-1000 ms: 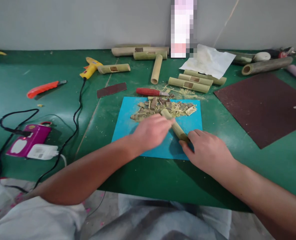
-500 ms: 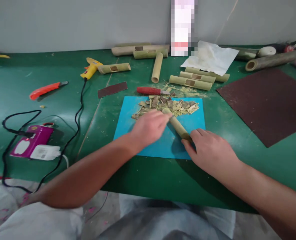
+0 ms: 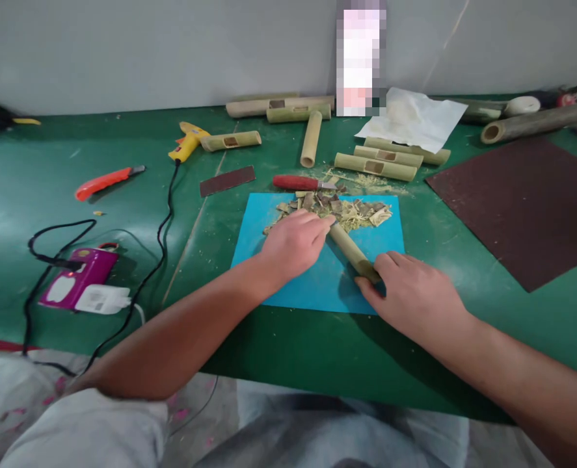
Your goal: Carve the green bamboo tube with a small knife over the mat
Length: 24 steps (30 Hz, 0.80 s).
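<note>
A pale green bamboo tube (image 3: 350, 248) lies slantwise over a blue sheet (image 3: 312, 286). My right hand (image 3: 412, 289) is closed round its near end, thumb on the left side. At the far end, my left hand (image 3: 296, 242) is closed, its fingers pressed on the tube and covering that end. A small dark-edged piece (image 3: 335, 224) shows at the left fingertips; its kind is too hidden to tell. Bamboo shavings and chips (image 3: 361, 212) are heaped just beyond the left hand. Behind them lies a red-handled knife (image 3: 298, 182).
Several bamboo tubes (image 3: 376, 167) lie at the back, some with cut openings. To the right is a large dark brown sheet (image 3: 522, 208). Leftward are a brown strip (image 3: 227, 181), an orange utility knife (image 3: 105, 183), a corded yellow glue gun (image 3: 189, 142) and a purple power box (image 3: 76, 279).
My left hand has slid slightly up the tube and now hides its far end. My right hand keeps its hold. The whole view has shifted a little.
</note>
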{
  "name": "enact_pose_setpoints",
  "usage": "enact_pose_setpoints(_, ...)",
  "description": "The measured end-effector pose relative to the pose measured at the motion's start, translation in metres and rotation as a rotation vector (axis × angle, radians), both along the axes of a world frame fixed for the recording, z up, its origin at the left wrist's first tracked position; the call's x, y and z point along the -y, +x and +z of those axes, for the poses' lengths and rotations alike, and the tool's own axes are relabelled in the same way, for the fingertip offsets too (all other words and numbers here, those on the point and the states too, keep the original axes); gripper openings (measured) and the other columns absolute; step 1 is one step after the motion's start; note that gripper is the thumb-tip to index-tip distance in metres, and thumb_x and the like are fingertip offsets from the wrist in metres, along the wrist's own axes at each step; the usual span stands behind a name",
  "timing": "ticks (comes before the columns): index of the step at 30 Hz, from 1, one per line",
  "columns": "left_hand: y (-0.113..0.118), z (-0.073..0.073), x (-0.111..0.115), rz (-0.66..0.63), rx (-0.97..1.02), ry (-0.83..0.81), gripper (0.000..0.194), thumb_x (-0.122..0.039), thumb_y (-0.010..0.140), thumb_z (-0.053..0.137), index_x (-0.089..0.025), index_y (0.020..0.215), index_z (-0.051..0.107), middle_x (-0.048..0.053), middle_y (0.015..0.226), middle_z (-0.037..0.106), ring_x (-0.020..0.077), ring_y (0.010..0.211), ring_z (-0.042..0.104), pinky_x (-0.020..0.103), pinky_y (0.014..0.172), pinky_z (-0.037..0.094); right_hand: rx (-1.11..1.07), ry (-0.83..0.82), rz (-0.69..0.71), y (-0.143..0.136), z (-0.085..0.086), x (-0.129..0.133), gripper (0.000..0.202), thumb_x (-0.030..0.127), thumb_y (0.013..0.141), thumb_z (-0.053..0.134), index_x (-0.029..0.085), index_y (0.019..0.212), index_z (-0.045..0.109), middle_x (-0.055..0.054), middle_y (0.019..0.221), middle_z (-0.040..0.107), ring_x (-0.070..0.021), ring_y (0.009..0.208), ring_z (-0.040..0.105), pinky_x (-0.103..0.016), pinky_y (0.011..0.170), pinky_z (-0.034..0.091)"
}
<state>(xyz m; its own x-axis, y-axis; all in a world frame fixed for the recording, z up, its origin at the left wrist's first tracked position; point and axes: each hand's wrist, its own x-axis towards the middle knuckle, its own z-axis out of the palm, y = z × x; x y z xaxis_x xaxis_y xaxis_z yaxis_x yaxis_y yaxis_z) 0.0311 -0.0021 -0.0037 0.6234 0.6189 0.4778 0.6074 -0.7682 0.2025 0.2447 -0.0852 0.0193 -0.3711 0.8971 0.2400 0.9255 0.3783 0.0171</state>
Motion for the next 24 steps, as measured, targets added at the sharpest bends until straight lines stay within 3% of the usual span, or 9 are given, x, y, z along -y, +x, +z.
enact_pose_setpoints(5, 0.003, -0.001, 0.007, -0.134, -0.044, -0.051, 0.036, -0.023, 0.106, 0.036, -0.01, 0.119, 0.067, 0.008, 0.085, 0.071, 0.0183, 0.079, 0.064, 0.03, 0.07, 0.053, 0.003, -0.067, -0.01, -0.001, 0.0, 0.0, 0.022, 0.035, 0.088, 0.061, 0.019, 0.072, 0.057, -0.004, 0.065, 0.06, -0.0165, 0.058, 0.054, -0.03, 0.052, 0.023)
enact_pose_setpoints(9, 0.006, -0.002, 0.01, -0.035, -0.026, -0.028, 0.036, -0.024, 0.106, 0.036, -0.009, 0.116, 0.068, 0.009, 0.081, 0.07, 0.0191, 0.077, 0.063, 0.033, 0.072, 0.054, 0.002, -0.121, -0.048, -0.002, 0.003, -0.001, 0.024, 0.035, 0.09, 0.057, 0.019, 0.072, 0.058, -0.005, 0.066, 0.062, -0.0172, 0.059, 0.055, -0.031, 0.053, 0.023)
enact_pose_setpoints(13, 0.008, -0.002, 0.012, -0.213, -0.065, -0.132, 0.038, -0.022, 0.106, 0.032, -0.01, 0.124, 0.064, 0.008, 0.085, 0.07, 0.0189, 0.08, 0.063, 0.032, 0.071, 0.055, -0.002, -0.14, -0.036, -0.002, 0.004, -0.001, 0.021, 0.031, 0.091, 0.055, 0.018, 0.074, 0.059, -0.007, 0.068, 0.064, -0.0174, 0.06, 0.056, -0.031, 0.053, 0.023)
enact_pose_setpoints(17, 0.006, -0.002, 0.007, -0.062, -0.009, 0.022, 0.038, -0.023, 0.106, 0.034, -0.007, 0.113, 0.068, 0.009, 0.081, 0.07, 0.0181, 0.075, 0.063, 0.032, 0.072, 0.054, 0.005, -0.15, -0.069, -0.004, 0.006, -0.002, 0.027, 0.034, 0.093, 0.052, 0.018, 0.073, 0.06, -0.006, 0.068, 0.063, -0.0169, 0.06, 0.055, -0.031, 0.053, 0.022)
enact_pose_setpoints(22, 0.006, -0.001, 0.009, -0.228, -0.035, -0.05, 0.039, -0.023, 0.106, 0.033, -0.012, 0.117, 0.068, 0.007, 0.081, 0.071, 0.0166, 0.073, 0.062, 0.028, 0.066, 0.052, 0.063, -0.216, -0.045, -0.006, 0.011, -0.002, 0.025, 0.03, 0.093, 0.052, 0.015, 0.077, 0.064, -0.008, 0.072, 0.067, -0.0175, 0.064, 0.059, -0.031, 0.054, 0.024)
enact_pose_setpoints(24, 0.005, 0.0, 0.006, -0.134, 0.01, -0.014, 0.035, -0.025, 0.106, 0.038, -0.012, 0.115, 0.069, 0.008, 0.083, 0.072, 0.0174, 0.075, 0.064, 0.029, 0.067, 0.052, 0.09, -0.181, -0.051, -0.006, 0.011, -0.001, 0.03, 0.031, 0.095, 0.05, 0.015, 0.075, 0.064, -0.008, 0.07, 0.066, -0.0176, 0.063, 0.058, -0.031, 0.055, 0.024)
